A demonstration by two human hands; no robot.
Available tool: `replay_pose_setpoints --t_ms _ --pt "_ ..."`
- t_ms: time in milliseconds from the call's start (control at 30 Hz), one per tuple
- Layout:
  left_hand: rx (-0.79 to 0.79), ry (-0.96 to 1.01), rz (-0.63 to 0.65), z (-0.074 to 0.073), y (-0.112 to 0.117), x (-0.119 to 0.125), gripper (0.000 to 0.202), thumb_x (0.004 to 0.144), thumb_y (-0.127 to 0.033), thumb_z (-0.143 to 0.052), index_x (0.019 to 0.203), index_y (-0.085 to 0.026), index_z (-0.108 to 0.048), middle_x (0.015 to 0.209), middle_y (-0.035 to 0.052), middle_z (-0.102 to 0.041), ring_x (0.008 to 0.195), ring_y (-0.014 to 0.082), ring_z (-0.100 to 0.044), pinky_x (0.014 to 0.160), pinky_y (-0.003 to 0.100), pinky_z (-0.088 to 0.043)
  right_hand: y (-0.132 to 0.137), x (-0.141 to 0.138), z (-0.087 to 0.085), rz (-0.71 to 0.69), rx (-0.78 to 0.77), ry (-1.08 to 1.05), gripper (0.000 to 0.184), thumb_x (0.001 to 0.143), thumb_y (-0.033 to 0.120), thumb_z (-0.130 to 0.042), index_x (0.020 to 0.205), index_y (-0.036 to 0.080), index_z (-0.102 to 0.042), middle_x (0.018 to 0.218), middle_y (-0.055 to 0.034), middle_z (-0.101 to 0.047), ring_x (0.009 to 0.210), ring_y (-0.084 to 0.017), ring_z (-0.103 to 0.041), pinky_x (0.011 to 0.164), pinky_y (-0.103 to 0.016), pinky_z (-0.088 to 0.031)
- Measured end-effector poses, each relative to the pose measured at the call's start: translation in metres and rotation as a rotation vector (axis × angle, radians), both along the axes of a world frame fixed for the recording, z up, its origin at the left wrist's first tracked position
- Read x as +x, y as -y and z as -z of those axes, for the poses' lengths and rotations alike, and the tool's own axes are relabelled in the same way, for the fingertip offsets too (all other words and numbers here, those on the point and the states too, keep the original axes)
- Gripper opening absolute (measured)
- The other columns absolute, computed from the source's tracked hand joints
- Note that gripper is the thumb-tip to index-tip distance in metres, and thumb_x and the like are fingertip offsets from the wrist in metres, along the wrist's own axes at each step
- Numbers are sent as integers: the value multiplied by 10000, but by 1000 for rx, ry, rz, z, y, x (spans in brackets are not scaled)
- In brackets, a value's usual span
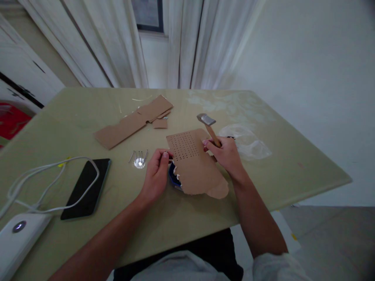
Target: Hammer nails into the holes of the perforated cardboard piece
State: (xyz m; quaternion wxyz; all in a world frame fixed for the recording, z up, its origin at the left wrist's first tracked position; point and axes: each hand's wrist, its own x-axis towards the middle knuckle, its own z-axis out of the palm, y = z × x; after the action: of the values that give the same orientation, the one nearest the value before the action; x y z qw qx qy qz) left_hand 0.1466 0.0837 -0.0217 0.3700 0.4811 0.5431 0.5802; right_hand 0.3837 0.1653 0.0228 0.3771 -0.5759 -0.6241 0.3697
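A brown cardboard sheet (195, 164) with a grid of small holes lies on the table in front of me, resting over a dark blue object (173, 177). My right hand (227, 155) is closed round the wooden handle of a small hammer (208, 125), whose metal head points up and away above the sheet's far edge. My left hand (156, 173) is at the sheet's left edge with its fingertips pinched together on something small, perhaps a nail. A few nails (139, 157) lie beside a small round silvery piece just left of that hand.
Cardboard strips and scraps (133, 121) lie further back on the green table (82, 113). A black phone (88, 187) with a white cable (47, 175) over it is at the left, beside a white device (20, 234). A crumpled clear plastic bag (249, 142) lies right of the hammer.
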Motion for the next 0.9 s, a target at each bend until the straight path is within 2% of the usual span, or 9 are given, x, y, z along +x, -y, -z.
replay_pose_setpoints --t_ms 300,467,567,700,900 --pt "23 -38 -27 0 -1 -1 337 1073 -575 -590 953 -277 -692 929 34 -717 888 223 -648 816 355 -538 1 -4 -3 -33 -45 42 493 874 655 -759 822 165 -759 767 -89 -771 563 -180 -662 435 -288 -542" --pt "31 -54 -22 -1 -1 -1 329 1069 -564 -593 949 -278 -706 934 39 -741 881 223 -663 815 358 -542 -1 -2 0 -59 -29 124 538 798 694 -839 709 204 -635 617 -11 -627 505 -134 -529 428 -269 -399" --pt "29 -64 -35 -2 -2 -1 342 1065 -570 -594 945 -271 -708 913 37 -741 851 219 -657 778 347 -539 -4 0 3 -101 -6 167 557 763 696 -876 709 218 -596 611 13 -585 522 -127 -490 454 -272 -352" --pt "38 -68 -52 -4 -1 -1 323 1059 -549 -604 924 -274 -703 892 31 -732 841 216 -656 772 345 -533 -4 2 2 -155 -41 115 570 727 700 -903 739 224 -590 655 27 -574 550 -124 -480 477 -276 -362" --pt "28 -94 -38 -7 2 -1 282 1075 -478 -577 926 -270 -695 883 21 -713 834 210 -634 748 335 -508 -3 5 0 -220 -79 -42 588 653 594 -991 765 236 -538 708 51 -547 608 -120 -479 515 -271 -398"
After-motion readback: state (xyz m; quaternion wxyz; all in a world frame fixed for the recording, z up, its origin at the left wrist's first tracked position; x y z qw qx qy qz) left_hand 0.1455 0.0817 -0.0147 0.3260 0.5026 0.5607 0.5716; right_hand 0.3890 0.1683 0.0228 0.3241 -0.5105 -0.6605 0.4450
